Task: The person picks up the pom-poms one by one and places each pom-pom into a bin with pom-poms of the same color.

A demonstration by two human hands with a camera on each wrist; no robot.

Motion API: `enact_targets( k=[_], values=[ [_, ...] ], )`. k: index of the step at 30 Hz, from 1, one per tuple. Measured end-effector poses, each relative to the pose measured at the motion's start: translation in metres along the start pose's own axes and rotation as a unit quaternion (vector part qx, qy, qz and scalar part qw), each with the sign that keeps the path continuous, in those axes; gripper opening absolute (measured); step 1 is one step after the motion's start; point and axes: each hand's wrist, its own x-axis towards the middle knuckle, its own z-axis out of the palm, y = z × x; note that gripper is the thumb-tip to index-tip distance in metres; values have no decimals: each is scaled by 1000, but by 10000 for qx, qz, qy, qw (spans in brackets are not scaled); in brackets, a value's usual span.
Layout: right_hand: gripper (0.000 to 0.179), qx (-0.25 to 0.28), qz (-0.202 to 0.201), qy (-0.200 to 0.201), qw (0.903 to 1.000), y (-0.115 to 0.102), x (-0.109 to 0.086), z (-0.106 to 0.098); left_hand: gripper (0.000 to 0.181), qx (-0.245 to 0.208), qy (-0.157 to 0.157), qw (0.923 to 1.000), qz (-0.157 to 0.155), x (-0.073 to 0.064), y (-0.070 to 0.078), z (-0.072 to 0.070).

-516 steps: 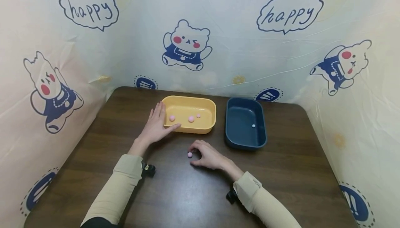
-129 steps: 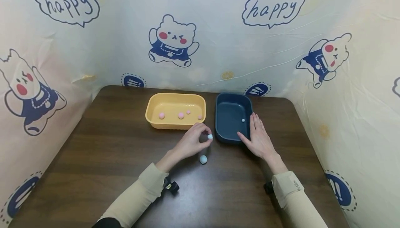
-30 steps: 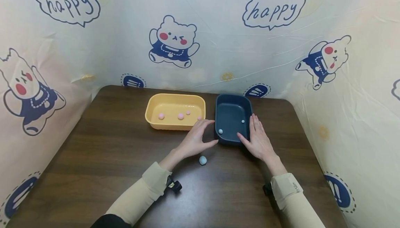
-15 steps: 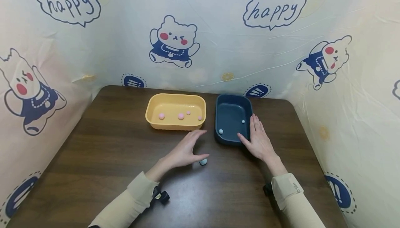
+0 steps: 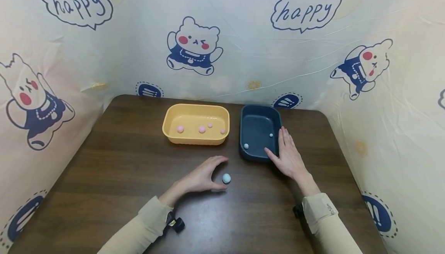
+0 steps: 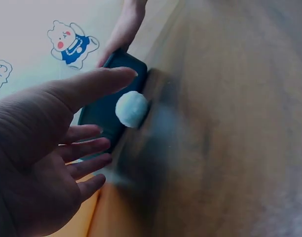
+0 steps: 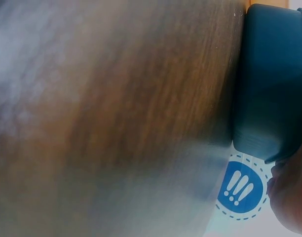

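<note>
A light blue pom-pom ball lies on the brown table, between the spread thumb and fingers of my left hand. In the left wrist view, the fuzzy ball sits just beyond the thumb, and I see no grip on it. My right hand rests against the right side of the dark blue tray, fingers straight along its wall and thumb over the near rim. Inside that tray are two small pale blue balls, one near the left front corner and a smaller one to the right.
Left of the blue tray stands a yellow tray holding several pink balls, among them a larger one. A printed cloth hangs behind the table and along both sides.
Earlier, my left hand pinched a small pale blue ball, which now lies in the blue tray. Since then that hand has moved back toward the larger blue ball. The right hand stays put.
</note>
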Motion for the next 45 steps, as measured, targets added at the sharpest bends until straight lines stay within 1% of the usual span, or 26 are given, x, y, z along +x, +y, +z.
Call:
enact_targets(
  k=[2, 4, 5, 7, 12, 18, 24, 25, 27, 29, 32, 34, 37, 41, 42, 43, 45],
  values=[
    [110, -4, -4, 10, 10000, 0, 0, 0, 84, 216, 122, 9996, 155, 0, -13, 9],
    [110, 2, -3, 22, 10000, 0, 0, 0, 75, 372, 220, 9987, 255, 1, -22, 17],
    [110, 7, 4, 23, 10000, 0, 0, 0, 70, 463, 251, 9982, 301, 1, -24, 19],
    [110, 6, 4, 15, 10000, 1, 1, 0, 63, 538, 312, 9975, 331, 2, -23, 21],
    [110, 33, 10, -19, 10000, 1, 1, 0, 46, 392, 433, 9979, 293, 4, -18, 24],
    [111, 38, 11, -22, 10000, 0, 0, -2, 37, 175, 405, 9990, 29, 6, -12, 24],
    [109, 72, 18, -25, 10000, -2, 0, -2, 29, 131, 413, 9990, -119, 7, -8, 25],
    [109, 81, 26, -30, 10000, -2, 0, -2, 28, 182, 400, 9989, -150, 7, -11, 26],
    [109, 92, 36, -39, 9999, -2, 0, -2, 26, 226, 420, 9988, -121, 7, -14, 28],
    [109, 85, 41, -30, 10000, -2, 0, -1, 25, 229, 407, 9989, -46, 6, -10, 25],
    [109, 102, 24, -7, 9999, -2, 0, -1, 25, 213, 457, 9986, 183, 7, -9, 24],
    [108, 83, 22, 25, 10000, -2, -1, -1, 26, 183, 474, 9984, 265, 10, -10, 24],
    [108, 52, 18, 35, 10000, -2, -1, 0, 24, 139, 535, 9981, 285, 17, -15, 28],
    [107, 71, 20, 15, 10000, -1, -1, -1, 23, -77, 582, 9979, 282, 23, 0, 19],
    [107, 80, 25, 14, 10000, -1, -1, -1, 24, -83, 622, 9973, 372, 25, 1, 18],
    [107, 95, 24, 9, 10000, -1, -1, -1, 24, -94, 628, 9972, 402, 26, 6, 16],
    [108, 89, 21, 6, 10000, -1, -2, -1, 24, 28, 672, 9963, 537, 30, 3, 16]
  ],
)
